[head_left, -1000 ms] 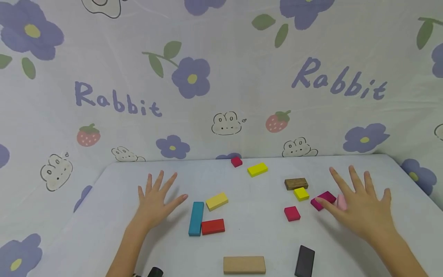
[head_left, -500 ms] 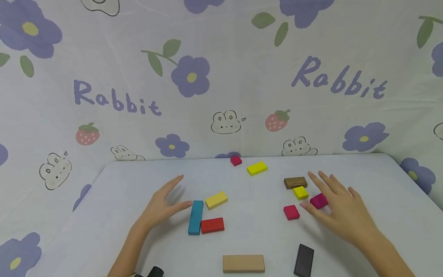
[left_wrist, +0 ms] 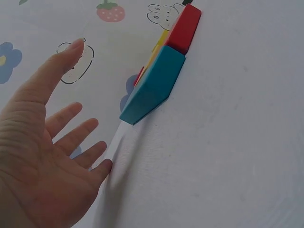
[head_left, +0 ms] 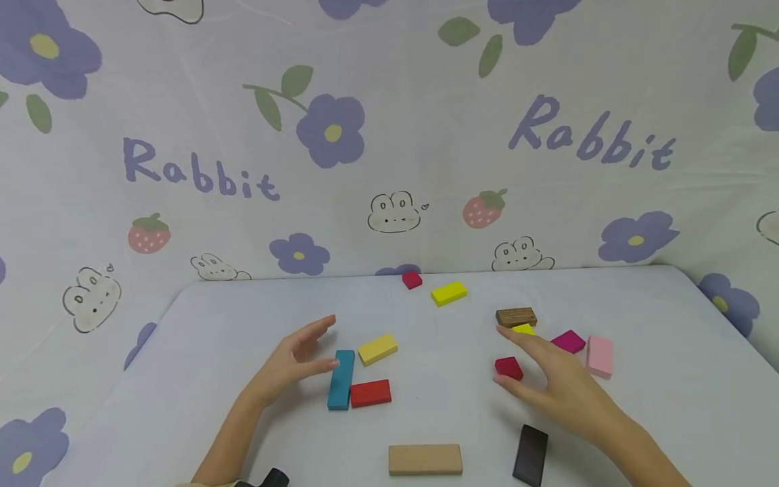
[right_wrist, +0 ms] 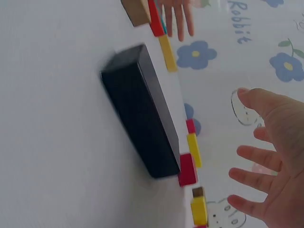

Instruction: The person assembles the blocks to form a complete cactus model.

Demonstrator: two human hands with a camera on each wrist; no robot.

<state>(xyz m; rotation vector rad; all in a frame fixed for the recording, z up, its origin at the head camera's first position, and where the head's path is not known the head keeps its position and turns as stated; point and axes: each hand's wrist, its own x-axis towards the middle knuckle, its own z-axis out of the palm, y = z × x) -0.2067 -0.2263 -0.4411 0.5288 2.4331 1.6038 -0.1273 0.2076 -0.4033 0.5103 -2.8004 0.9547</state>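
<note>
Over the left of the table my left hand [head_left: 289,362] hovers, fingers loosely bent and thumb apart, holding nothing. Its thumb tip overlaps the edge of a blue block [head_left: 342,380] in the head view; in the left wrist view the hand is apart from that blue block [left_wrist: 154,85]. A red block [head_left: 371,393] touches the blue one, and a pale yellow block [head_left: 378,350] lies behind. My right hand [head_left: 562,385] hovers with thumb and fingers spread around a crimson block [head_left: 508,368], not gripping it. Its fingers partly cover a small yellow block [head_left: 524,329].
Right of centre lie a brown wood-grain block [head_left: 516,316], a magenta block [head_left: 569,341] and a pink block [head_left: 600,356]. Nearer me are a tan block [head_left: 425,460] and a black block [head_left: 531,455]. A yellow block [head_left: 449,293] and small red block [head_left: 412,279] sit at the back.
Both hands have moved inward from a spread-finger pose, and their fingers have relaxed. The right hand has gone left to the crimson block, uncovering the pink block. The blocks stay where they were.
</note>
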